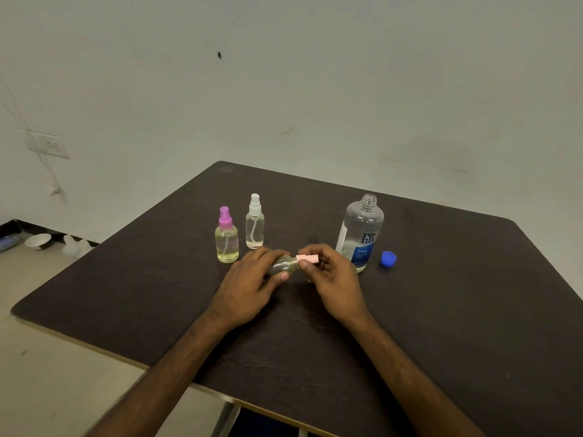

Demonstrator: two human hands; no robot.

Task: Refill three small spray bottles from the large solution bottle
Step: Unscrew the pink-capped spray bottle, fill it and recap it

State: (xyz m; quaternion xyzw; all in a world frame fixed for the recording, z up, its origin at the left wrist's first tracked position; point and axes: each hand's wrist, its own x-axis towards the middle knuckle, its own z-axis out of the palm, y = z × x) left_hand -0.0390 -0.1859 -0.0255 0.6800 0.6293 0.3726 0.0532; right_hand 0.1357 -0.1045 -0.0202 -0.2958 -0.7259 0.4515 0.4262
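The left hand curls round a small bottle, holding it on its side low over the table, neck pointing right. The right hand pinches the pink cap at that neck between thumb and fingers; whether the cap is tight or loose cannot be told. Just beyond the left hand two spray bottles stand upright, close together: the purple-top bottle, holding yellowish liquid, on the left, and the white-top bottle right of it, slightly farther. Beyond the right hand the big bottle stands upright, neck open. A blue cap lies just right of it.
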